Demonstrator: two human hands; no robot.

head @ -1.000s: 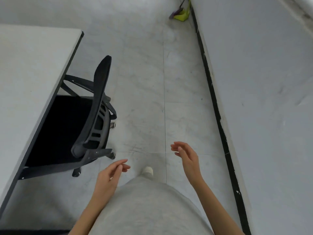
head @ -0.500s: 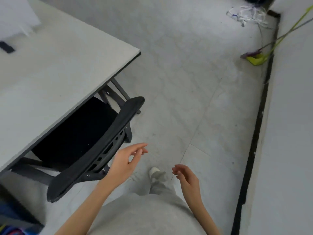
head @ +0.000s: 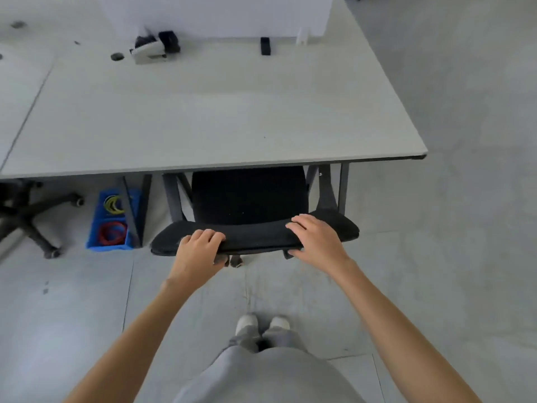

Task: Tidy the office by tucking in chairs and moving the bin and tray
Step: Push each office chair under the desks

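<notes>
Head view: both hands on the top edge of the chair point(head: 252, 228) backrest. Left hand point(head: 200, 251) is wrapped over the edge, fingers point(head: 203, 235) curled on top, thumb under, so it's grasping the backrest. Right hand point(head: 316, 242) lies flatter, fingers point(head: 299, 222) spread over the top, thumb tucked below the edge; reads as a looser hold. Beyond the fingertips the seat is already partly under the desk point(head: 203, 117), with the backrest still outside its front edge.

Risks: desk legs point(head: 340, 187) stand just beyond the right fingers, and the chair sits off toward that side. A skewed push could jam the seat or base against them. The lighter right-hand hold could let the chair swivel instead of rolling straight.

Blue tray point(head: 112, 219) of coloured rings sits on the floor well to the left of the left fingers, next to another chair base point(head: 26, 213).

Hard to tell: the chair's wheels are mostly hidden under the backrest; no bin in frame; small items at the desk's far edge are blurred.
</notes>
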